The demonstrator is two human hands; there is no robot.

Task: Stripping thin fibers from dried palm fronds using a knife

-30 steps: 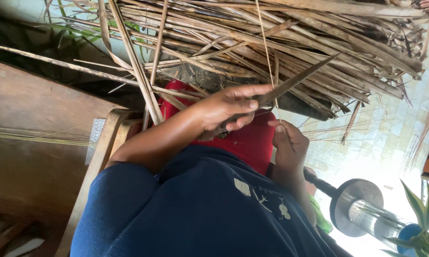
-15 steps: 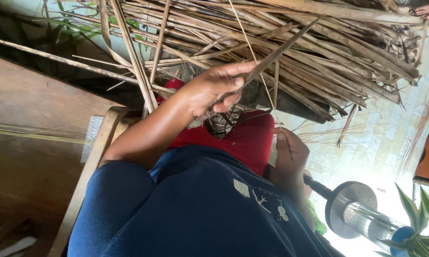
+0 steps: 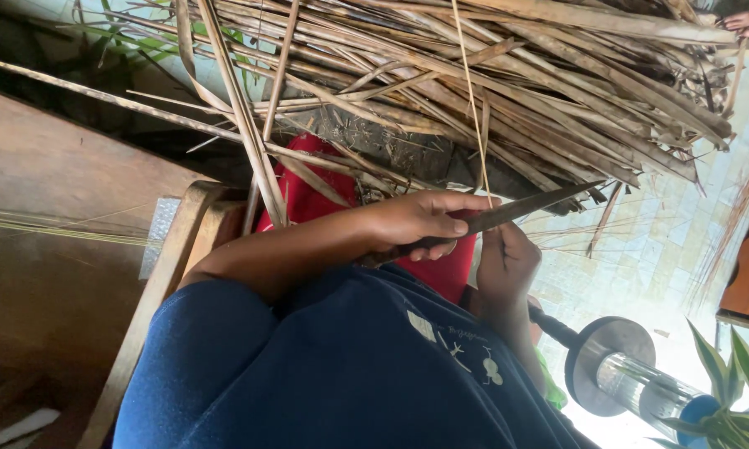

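Knife [image 3: 524, 212] lowered flatter than before, left hand [image 3: 420, 224] gripping its handle, right hand [image 3: 507, 262] pinching thin strip [image 3: 473, 108] (dried leaves behind)

A long knife [image 3: 524, 212] with a narrow, dull grey blade lies almost level across the middle of the view, tilted slightly upward toward its pointed tip, which reaches out over the pale tiled floor. Its handle end is hidden inside the fist that grips it, so only the blade shows. A thin, pale dried leaf strip [image 3: 473, 108] runs nearly straight up from the blade, meeting it just beside the gripping fingers, and its upper end rises into the heap of dry brown fronds above. The strip looks straw-coloured, slim and taut, its lower end pinched at the blade.
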